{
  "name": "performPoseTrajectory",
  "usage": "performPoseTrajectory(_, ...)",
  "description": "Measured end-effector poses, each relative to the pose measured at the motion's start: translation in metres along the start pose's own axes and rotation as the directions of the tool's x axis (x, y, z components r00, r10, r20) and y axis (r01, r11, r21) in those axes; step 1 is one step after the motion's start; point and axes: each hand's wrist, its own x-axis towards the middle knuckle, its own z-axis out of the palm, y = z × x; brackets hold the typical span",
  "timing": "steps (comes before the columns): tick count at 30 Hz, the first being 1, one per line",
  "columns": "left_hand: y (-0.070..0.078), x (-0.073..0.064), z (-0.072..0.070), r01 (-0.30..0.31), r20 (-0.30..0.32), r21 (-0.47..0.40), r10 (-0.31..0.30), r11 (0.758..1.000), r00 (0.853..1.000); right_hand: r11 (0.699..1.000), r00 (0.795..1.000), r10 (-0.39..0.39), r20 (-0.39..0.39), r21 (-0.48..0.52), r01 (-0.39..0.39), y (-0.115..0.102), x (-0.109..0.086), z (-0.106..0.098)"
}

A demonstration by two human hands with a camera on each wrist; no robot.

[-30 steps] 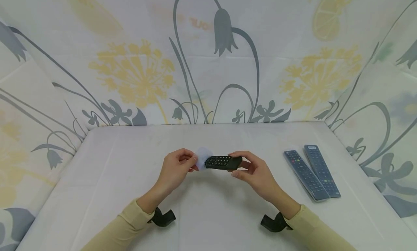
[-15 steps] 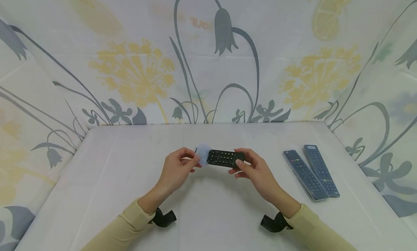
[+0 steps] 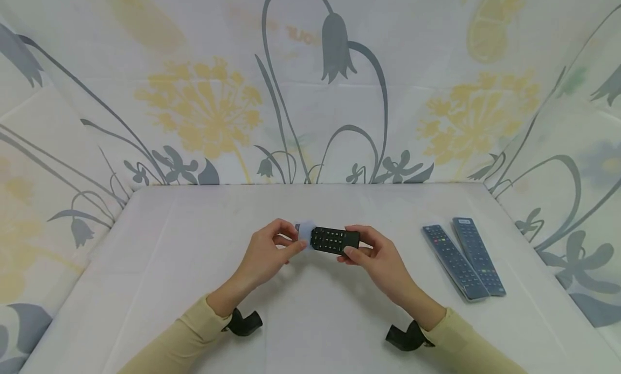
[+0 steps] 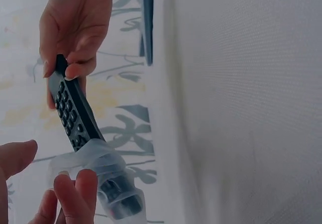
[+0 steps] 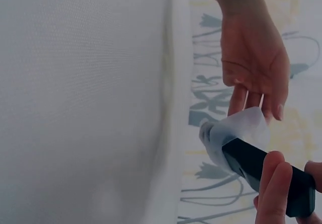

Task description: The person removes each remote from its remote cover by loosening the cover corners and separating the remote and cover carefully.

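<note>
A black remote control [image 3: 331, 240] with rows of buttons is held up over the table. My right hand [image 3: 373, 251] grips its right end, thumb on the front and fingers behind. A translucent plastic sleeve [image 3: 305, 231] covers the other end; in the left wrist view the loose, wrinkled film [image 4: 108, 171] shows the dark remote through it. My left hand [image 3: 271, 251] is at the sleeve, fingertips right against the film. Its thumb [image 4: 19, 157] stands apart from the fingers, as the right wrist view also shows.
Two longer remotes [image 3: 456, 262] in clear covers lie at the right of the white table [image 3: 194, 217], one partly over the other. Behind and on both sides hangs a flower-printed cloth [image 3: 301, 94]. Black wrist mounts [image 3: 245, 323] sit under both sleeves.
The remote has turned so that its button face tilts toward the head camera, and my right thumb has moved onto its front. My left thumb and fingers have spread apart at the sleeve.
</note>
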Motion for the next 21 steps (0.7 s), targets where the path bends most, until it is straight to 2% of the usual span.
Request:
performPoseTrajectory(11,0.0009,0.0046,0.0007,-0.014,-0.044,0.048,0.016,0.999,0.999,0.998,0.998,-0.05,0.041,-0.043,0.051,-0.001,-0.003,0.0039)
performPoseTrajectory(21,0.0033,0.0035,-0.0024,-0.008,-0.037,0.019,0.009,1.0,0.999,0.999,0.998,-0.042,0.038,-0.031,0.043,-0.0019,-0.0044,0.001)
